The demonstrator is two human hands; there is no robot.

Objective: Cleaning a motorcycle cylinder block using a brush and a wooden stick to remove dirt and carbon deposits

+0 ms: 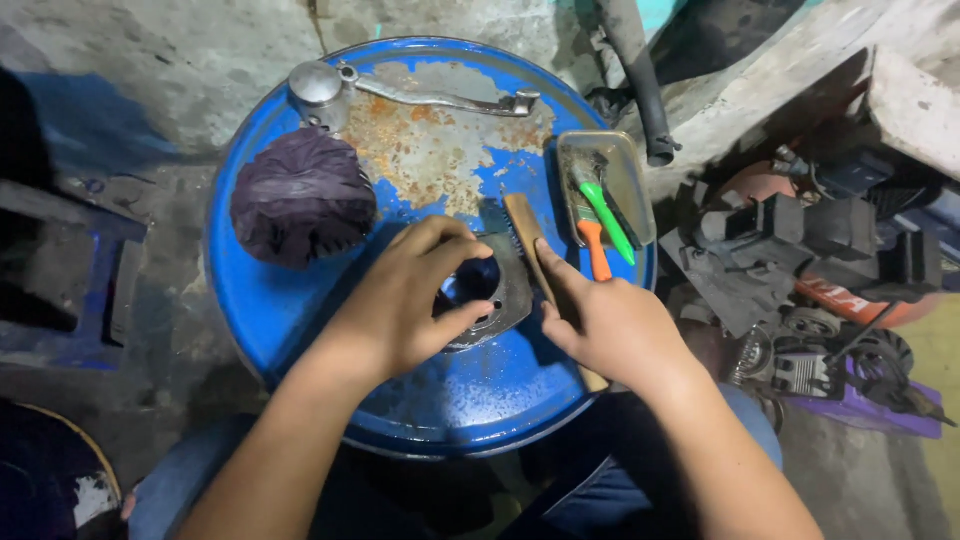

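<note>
Purple rag ball (303, 196), metal lever (420, 95), tray (635, 175) holding brushes (603, 220).

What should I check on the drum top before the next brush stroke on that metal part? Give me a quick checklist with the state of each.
1. Left hand steadies the metal part: ok, fingers wrapped over it.
2. Right hand grips the wooden brush: ok.
3. Bristles touching the part: cannot tell, the contact is too dark.
4. Part sits flat on the blue drum top: cannot tell, the hand hides it.
5. Stroke path clear of the tray with its spare brushes: ok, it lies beside.
6. Rag ball clear of the work: ok.
</note>
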